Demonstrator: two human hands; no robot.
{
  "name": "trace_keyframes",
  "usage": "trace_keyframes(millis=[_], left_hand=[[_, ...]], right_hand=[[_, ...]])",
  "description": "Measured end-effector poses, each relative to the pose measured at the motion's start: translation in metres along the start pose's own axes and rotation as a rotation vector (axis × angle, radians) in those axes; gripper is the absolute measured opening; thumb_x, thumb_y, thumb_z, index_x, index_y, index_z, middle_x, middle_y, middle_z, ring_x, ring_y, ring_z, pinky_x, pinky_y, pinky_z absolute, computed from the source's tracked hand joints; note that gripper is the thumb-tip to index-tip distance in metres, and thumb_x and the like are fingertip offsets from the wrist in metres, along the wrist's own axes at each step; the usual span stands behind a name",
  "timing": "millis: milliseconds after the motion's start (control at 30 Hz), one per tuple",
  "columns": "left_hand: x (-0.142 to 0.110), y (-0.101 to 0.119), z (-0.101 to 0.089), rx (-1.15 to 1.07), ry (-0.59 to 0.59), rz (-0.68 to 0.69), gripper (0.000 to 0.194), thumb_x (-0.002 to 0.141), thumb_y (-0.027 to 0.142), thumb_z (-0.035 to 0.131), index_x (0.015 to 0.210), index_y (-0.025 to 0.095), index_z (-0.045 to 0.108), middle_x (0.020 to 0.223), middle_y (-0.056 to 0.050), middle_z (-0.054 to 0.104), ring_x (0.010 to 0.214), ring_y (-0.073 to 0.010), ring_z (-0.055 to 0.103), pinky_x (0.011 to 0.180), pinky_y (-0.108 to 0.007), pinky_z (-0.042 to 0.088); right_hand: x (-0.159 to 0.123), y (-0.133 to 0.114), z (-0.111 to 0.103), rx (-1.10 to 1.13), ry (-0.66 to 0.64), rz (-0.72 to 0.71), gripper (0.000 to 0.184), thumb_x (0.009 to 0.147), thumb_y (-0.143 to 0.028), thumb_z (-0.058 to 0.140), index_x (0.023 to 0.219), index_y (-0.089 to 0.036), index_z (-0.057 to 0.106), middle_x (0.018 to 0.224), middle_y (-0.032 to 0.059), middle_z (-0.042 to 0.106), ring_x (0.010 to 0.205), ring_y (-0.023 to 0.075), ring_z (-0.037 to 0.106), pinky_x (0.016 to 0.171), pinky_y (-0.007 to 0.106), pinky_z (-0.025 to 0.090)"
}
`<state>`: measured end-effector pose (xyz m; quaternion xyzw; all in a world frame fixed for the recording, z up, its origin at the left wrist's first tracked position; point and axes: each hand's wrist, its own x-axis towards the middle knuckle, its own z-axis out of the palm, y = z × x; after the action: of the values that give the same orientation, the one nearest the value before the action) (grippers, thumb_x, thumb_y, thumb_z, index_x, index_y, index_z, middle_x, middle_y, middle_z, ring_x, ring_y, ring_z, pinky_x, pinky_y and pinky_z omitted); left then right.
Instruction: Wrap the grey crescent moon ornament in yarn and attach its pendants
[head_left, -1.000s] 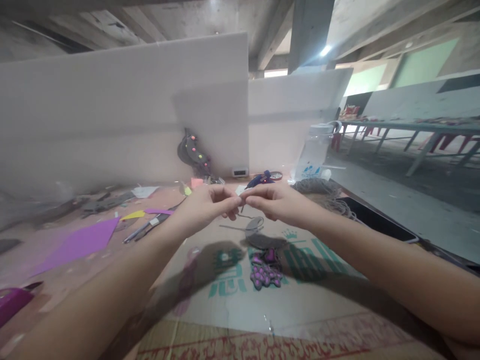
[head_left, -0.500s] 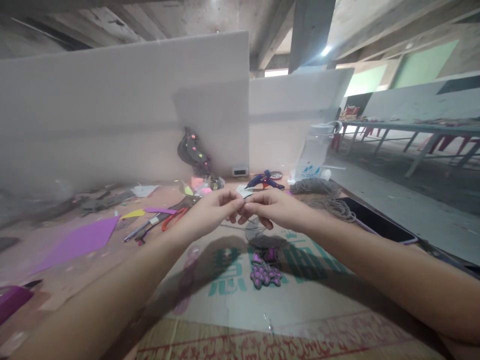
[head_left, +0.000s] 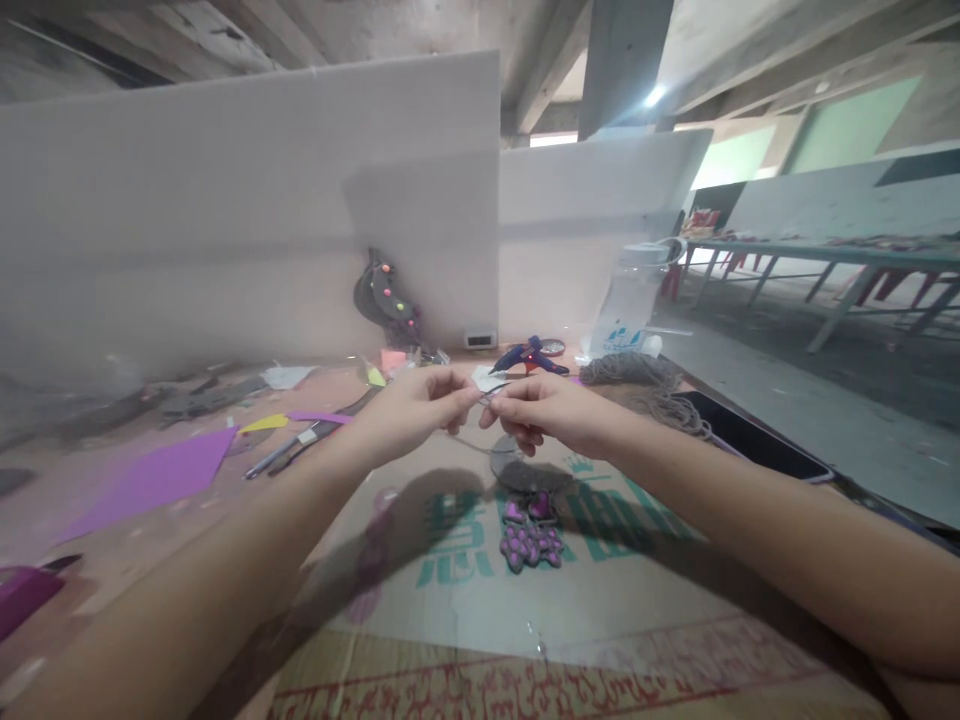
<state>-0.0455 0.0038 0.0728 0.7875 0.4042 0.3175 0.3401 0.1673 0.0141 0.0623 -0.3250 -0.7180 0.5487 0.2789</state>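
My left hand (head_left: 429, 408) and my right hand (head_left: 541, 408) meet over the middle of the board, fingertips pinched. Between them runs a thin grey strand of yarn (head_left: 493, 389), gripped by both. A loose length of yarn hangs below the fingers, toward a round grey disc (head_left: 517, 468) lying on the board. Nearer to me, small grey pieces with purple pads and heart shapes (head_left: 531, 545) lie in a cluster. Behind my hands rests a blue glue gun (head_left: 529, 356) with a small red light, its nozzle pointing left.
Left of my hands lie a purple sheet (head_left: 154, 480), a yellow scrap (head_left: 264, 424) and a utility knife (head_left: 292, 450). To the right are grey yarn (head_left: 630, 371), a phone (head_left: 750, 437) and a water bottle (head_left: 626, 300). White panels (head_left: 262, 220) stand behind.
My hands have drawn slightly apart, and the strand now shows between the fingertips. The view has shifted a little; the things on the table stay in place.
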Motion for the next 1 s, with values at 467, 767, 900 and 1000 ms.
trace_keyframes(millis=[467, 767, 900, 1000], left_hand=[[-0.002, 0.002, -0.003, 0.025, 0.094, -0.021, 0.029, 0.091, 0.046, 0.057, 0.089, 0.018, 0.065, 0.078, -0.003, 0.068, 0.068, -0.0149, 0.062, 0.063, -0.027, 0.048], [-0.009, 0.007, 0.017, 0.694, 0.252, 0.626, 0.033, 0.090, 0.031, 0.065, 0.122, 0.024, 0.065, 0.130, -0.007, 0.067, 0.120, -0.0234, 0.060, 0.103, -0.042, 0.044], [-0.010, 0.005, 0.021, 0.819, 0.255, 0.618, 0.028, 0.092, 0.028, 0.062, 0.118, 0.022, 0.068, 0.106, -0.009, 0.075, 0.098, -0.0237, 0.066, 0.085, -0.039, 0.047], [-0.010, 0.006, 0.019, 0.798, 0.200, 0.487, 0.022, 0.089, 0.028, 0.064, 0.109, 0.024, 0.072, 0.092, -0.005, 0.077, 0.082, -0.0217, 0.066, 0.076, -0.035, 0.045]], right_hand=[[0.000, -0.001, -0.005, -0.089, 0.004, -0.016, 0.024, 0.092, -0.033, 0.057, 0.086, -0.013, 0.069, 0.058, -0.0041, 0.051, 0.049, 0.0067, 0.050, 0.053, 0.022, 0.046], [-0.003, -0.010, -0.003, -0.266, 0.042, -0.009, 0.018, 0.090, -0.021, 0.053, 0.080, -0.015, 0.066, 0.053, -0.0042, 0.054, 0.047, 0.0078, 0.051, 0.050, 0.021, 0.042], [-0.005, -0.015, 0.001, -0.357, 0.005, 0.035, 0.021, 0.090, -0.017, 0.050, 0.073, -0.016, 0.061, 0.055, -0.0042, 0.054, 0.048, 0.0076, 0.052, 0.053, 0.022, 0.045], [-0.006, -0.016, 0.003, -0.419, 0.018, 0.042, 0.025, 0.093, -0.024, 0.050, 0.072, -0.016, 0.061, 0.055, -0.0039, 0.052, 0.049, 0.0078, 0.051, 0.051, 0.021, 0.042]])
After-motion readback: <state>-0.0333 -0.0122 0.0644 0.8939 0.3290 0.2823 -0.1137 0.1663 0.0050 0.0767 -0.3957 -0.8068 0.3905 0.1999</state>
